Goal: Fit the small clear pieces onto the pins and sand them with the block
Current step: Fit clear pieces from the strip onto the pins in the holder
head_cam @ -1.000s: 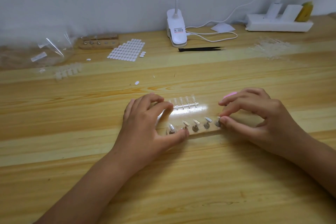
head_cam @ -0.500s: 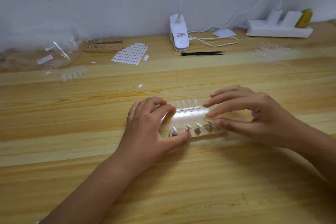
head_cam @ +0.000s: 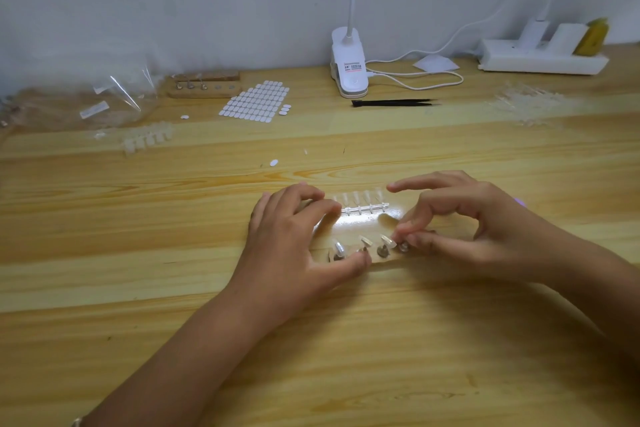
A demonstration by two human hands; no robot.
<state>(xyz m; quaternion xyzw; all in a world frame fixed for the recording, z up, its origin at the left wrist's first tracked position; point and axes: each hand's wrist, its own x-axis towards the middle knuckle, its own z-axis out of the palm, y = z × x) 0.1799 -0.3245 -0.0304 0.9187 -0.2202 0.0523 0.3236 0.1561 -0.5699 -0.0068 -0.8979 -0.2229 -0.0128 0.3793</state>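
A wooden pin holder (head_cam: pixel 356 227) lies on the table with a row of metal pins. The leftmost pin carries a clear piece (head_cam: pixel 338 248); the pins beside it show flat pale tops. My left hand (head_cam: pixel 298 246) grips the holder's left end, thumb at the front and fingers at the back. My right hand (head_cam: pixel 467 229) pinches the top of a pin (head_cam: pixel 403 246) near the holder's right end, index finger stretched out above. A strip of clear pieces (head_cam: pixel 363 204) lies just behind the holder. A pink block (head_cam: pixel 519 202) peeks out behind my right hand.
At the back stand a white clip lamp (head_cam: pixel 349 69) with its cable, black tweezers (head_cam: pixel 394 102), a sheet of white pads (head_cam: pixel 256 102), a second wooden holder (head_cam: pixel 204 85), plastic bags (head_cam: pixel 104 104), and a power strip (head_cam: pixel 540 59). Loose clear strips (head_cam: pixel 526 104) lie at the right.
My right hand has shifted left along the row of pins and curled its fingers down into a pinch. My left hand has kept its hold on the holder.
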